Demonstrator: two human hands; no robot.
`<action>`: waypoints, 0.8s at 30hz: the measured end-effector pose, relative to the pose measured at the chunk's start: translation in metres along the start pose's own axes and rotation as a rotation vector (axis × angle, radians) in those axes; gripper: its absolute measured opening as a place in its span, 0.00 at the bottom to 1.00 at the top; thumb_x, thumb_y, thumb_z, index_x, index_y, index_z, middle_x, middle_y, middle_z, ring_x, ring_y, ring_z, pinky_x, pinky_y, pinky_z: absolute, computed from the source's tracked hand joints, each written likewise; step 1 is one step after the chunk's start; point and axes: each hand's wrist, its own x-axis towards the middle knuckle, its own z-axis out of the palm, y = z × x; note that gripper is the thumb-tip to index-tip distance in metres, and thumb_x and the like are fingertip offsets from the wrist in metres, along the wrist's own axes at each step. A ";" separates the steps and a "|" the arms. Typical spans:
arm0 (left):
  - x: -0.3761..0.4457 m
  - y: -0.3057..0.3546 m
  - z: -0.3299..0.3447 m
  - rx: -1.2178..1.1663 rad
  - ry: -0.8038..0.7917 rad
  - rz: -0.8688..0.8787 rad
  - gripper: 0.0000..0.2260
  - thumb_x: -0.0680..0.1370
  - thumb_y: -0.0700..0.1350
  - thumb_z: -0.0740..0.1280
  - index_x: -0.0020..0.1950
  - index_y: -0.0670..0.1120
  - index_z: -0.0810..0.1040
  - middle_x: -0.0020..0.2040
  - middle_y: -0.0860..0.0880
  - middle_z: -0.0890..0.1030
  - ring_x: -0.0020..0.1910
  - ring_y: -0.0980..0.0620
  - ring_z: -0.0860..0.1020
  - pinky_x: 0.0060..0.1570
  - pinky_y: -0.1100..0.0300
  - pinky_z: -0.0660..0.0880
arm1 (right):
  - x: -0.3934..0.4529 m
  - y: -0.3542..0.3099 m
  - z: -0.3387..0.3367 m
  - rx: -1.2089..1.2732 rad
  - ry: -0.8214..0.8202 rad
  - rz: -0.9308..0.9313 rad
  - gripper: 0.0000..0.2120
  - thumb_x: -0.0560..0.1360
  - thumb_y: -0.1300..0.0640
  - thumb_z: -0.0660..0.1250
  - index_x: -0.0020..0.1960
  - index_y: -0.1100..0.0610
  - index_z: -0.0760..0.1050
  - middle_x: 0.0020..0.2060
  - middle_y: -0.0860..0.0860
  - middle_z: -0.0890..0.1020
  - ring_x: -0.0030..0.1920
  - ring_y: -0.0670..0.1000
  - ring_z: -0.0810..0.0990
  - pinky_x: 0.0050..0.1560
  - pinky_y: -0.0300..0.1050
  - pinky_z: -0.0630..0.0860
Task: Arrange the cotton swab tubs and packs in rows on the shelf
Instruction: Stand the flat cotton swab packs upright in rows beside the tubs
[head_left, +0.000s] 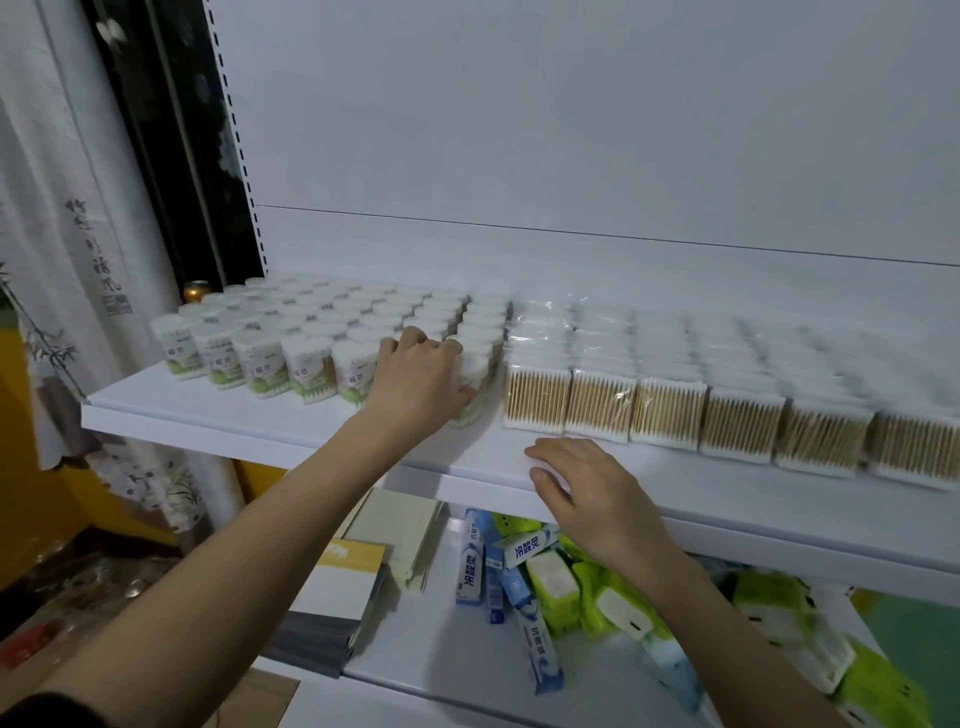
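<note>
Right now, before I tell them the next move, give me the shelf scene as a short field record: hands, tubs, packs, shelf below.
left hand: grips the tub at the front right end of the tub block
right hand: fingers flat on the shelf front edge, holding nothing
tubs: upright in rows, left half of shelf
packs: wooden-stick swabs, standing in rows, right half
gap: narrow, between held tub and nearest pack
lower shelf: toothpaste boxes and green packets in a loose heap
</note>
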 end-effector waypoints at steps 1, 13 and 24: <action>0.001 0.000 -0.002 -0.014 -0.015 0.006 0.22 0.76 0.57 0.66 0.65 0.47 0.73 0.58 0.49 0.80 0.65 0.45 0.67 0.59 0.50 0.62 | 0.000 0.000 0.000 0.000 0.001 0.003 0.14 0.81 0.52 0.63 0.64 0.53 0.79 0.60 0.45 0.80 0.62 0.42 0.70 0.61 0.30 0.59; 0.009 -0.014 -0.012 -0.156 -0.181 0.041 0.24 0.75 0.54 0.68 0.69 0.50 0.70 0.55 0.50 0.79 0.67 0.47 0.65 0.62 0.50 0.63 | 0.000 -0.002 0.002 -0.014 0.049 -0.012 0.16 0.78 0.50 0.61 0.61 0.53 0.81 0.56 0.45 0.82 0.59 0.42 0.72 0.59 0.36 0.66; 0.018 -0.019 -0.016 -0.155 -0.186 0.073 0.24 0.73 0.56 0.71 0.66 0.49 0.70 0.60 0.48 0.77 0.62 0.48 0.69 0.57 0.56 0.63 | 0.000 -0.004 0.000 -0.005 0.066 -0.022 0.18 0.79 0.48 0.57 0.59 0.54 0.81 0.55 0.45 0.82 0.58 0.43 0.72 0.59 0.28 0.59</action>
